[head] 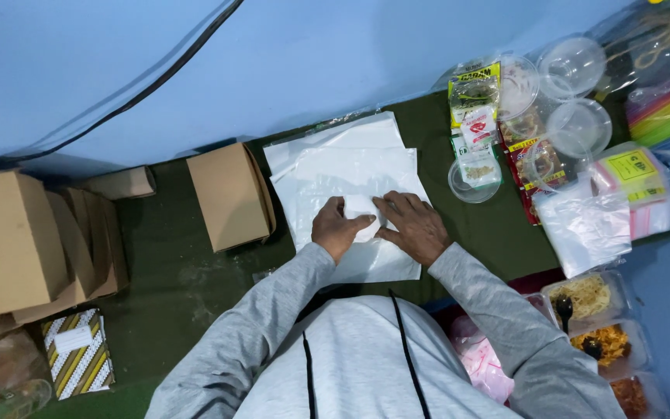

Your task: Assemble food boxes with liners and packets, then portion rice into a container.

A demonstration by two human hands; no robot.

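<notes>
Both hands press a small white packet [360,209] flat onto the white paper sheets [350,178] — left hand [337,230] and right hand [412,225] pinching its edges, steadying it.

Cardboard boxes [230,195], clear lidded cups [579,128] — food trays [592,299]

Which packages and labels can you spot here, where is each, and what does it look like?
Brown box: left of the white sheets, plain cardboard.
Large box: far left, plain brown.
Striped packet: bottom left, white with yellow and dark diagonal stripes.
Sachets: top right, clear with yellow, red and white labels.
Yellow label: far right, square, on a clear bag.
</notes>
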